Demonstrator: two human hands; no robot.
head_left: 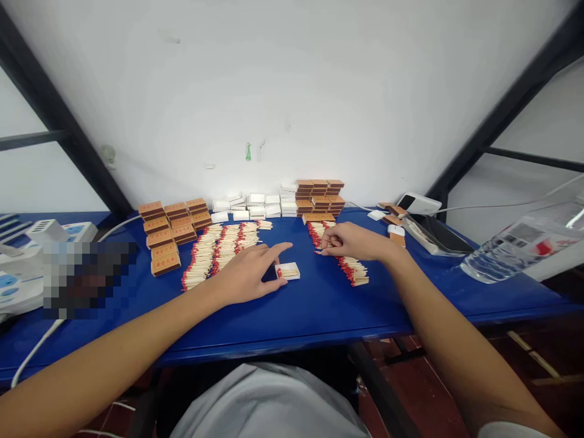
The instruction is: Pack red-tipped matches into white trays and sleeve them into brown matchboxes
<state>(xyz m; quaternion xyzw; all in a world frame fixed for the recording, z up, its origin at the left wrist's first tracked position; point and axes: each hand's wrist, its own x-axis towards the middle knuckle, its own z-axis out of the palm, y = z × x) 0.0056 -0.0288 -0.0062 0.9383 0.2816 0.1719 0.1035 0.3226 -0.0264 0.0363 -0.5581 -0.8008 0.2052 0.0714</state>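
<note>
In the head view, the small white tray [294, 278] is lying on the blue bench [319, 316] between your hands, nearer your left hand [246, 271], leftward and nearer you from your right hand [345, 241]. Its long axis is running roughly left to right. Your left grip is standing wide about its left end; your right is sitting narrow at the match row [354, 271], and you cannot tell whether it is holding any. Inside, pale red-headed matches [286, 273] are lying lengthwise.

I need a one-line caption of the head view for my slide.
Left hand beside a small white tray of matches, right hand at a row of red-tipped matches on a blue table.
</note>
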